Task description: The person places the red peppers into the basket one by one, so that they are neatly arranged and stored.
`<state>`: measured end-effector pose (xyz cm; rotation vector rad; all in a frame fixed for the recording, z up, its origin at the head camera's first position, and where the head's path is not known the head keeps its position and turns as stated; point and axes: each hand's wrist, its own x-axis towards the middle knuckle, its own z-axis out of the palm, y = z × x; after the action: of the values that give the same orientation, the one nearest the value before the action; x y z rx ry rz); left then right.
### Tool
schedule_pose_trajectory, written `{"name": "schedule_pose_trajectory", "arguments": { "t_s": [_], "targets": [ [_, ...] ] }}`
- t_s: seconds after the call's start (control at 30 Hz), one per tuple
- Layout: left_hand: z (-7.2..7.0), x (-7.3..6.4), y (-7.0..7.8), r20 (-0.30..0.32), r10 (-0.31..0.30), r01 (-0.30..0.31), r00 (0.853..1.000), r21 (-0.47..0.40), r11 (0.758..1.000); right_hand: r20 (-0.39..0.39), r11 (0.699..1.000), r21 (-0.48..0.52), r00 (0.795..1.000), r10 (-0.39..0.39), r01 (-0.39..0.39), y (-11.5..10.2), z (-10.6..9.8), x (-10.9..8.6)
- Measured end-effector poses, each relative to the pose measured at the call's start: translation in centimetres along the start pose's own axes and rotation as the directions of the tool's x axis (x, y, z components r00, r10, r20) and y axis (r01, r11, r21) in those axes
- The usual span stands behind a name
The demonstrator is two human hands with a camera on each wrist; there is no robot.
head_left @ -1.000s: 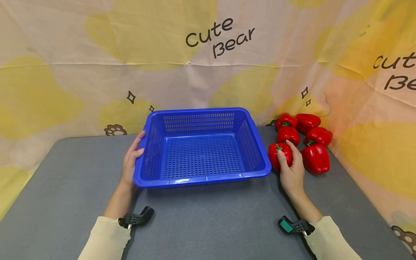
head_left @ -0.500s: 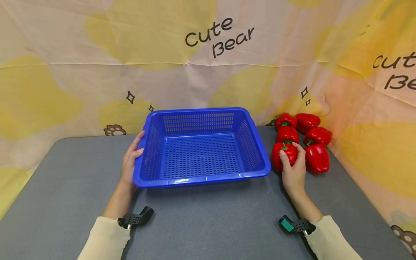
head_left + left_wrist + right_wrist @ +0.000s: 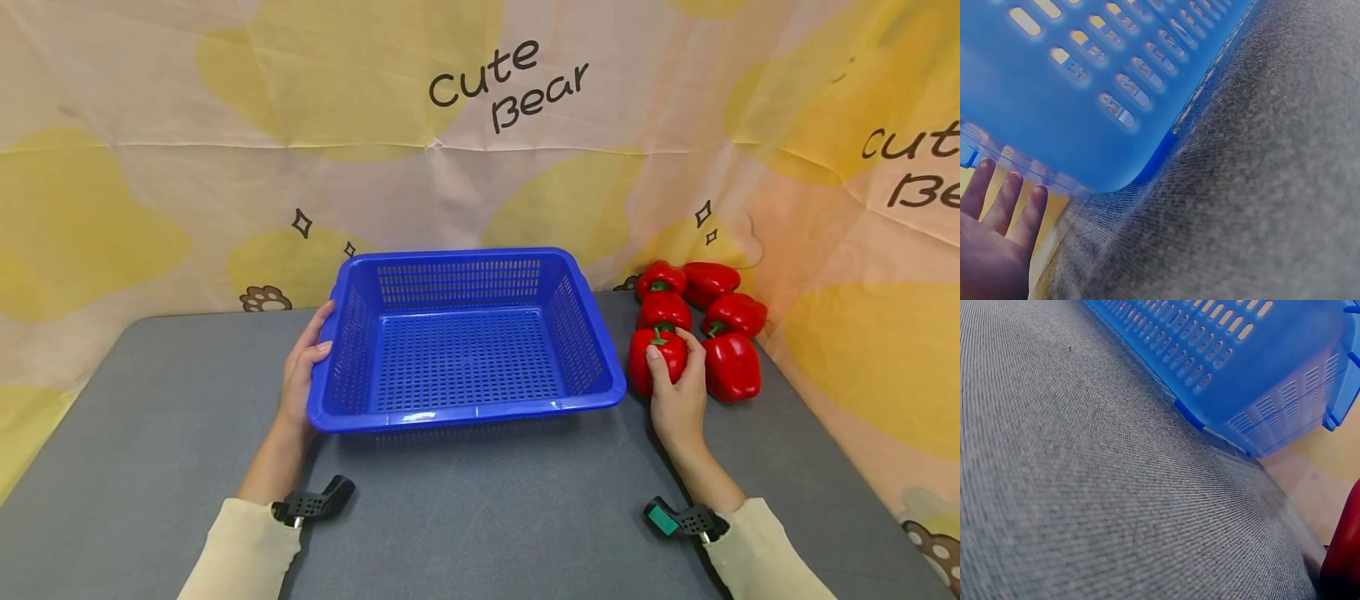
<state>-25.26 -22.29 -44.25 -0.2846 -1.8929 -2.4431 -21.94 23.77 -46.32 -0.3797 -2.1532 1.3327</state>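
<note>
L hand: straight fingers, touching blue rect. plastic basket
R hand: holds shiny, round red bell pepper, near basket

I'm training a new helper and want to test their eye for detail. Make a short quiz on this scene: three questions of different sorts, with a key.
1. True or false: the right hand grips a red pepper at the front of its group.

2. Multiple choice: what does the left hand touch?
a) a red pepper
b) the side of the blue basket
c) the right sleeve

3. Count: how many red peppers show in the head view, the gripped one included?

Key: 1. True. 2. b. 3. Six.
</note>
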Motion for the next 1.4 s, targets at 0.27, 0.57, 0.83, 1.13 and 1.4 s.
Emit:
{"name": "schedule_pose_trajectory", "arguments": {
  "t_s": [0.27,0.57,0.83,1.13,1.4],
  "targets": [
    [-0.08,-0.02,0.00,0.005,0.000,0.000,1.000,0.005,1.000,0.010,1.000,0.004,1.000,0.012,-0.012,-0.06,-0.05,-0.02],
    [0.13,0.23,0.01,-0.002,0.000,0.000,1.000,-0.025,1.000,0.002,1.000,0.011,1.000,0.010,-0.010,0.18,0.01,0.11],
    [0.17,0.18,0.07,0.001,-0.001,0.001,1.000,-0.025,1.000,0.009,1.000,0.010,1.000,0.007,-0.007,0.20,0.10,0.16],
    [0.07,0.20,0.03,0.003,0.002,-0.002,1.000,-0.029,1.000,0.020,1.000,-0.001,1.000,0.011,-0.011,0.30,0.15,0.20],
    [0.09,0.11,0.11,-0.002,-0.002,0.002,1.000,-0.012,1.000,0.027,1.000,-0.009,0.999,0.020,-0.020,0.16,0.16,0.12]
  ]
}}
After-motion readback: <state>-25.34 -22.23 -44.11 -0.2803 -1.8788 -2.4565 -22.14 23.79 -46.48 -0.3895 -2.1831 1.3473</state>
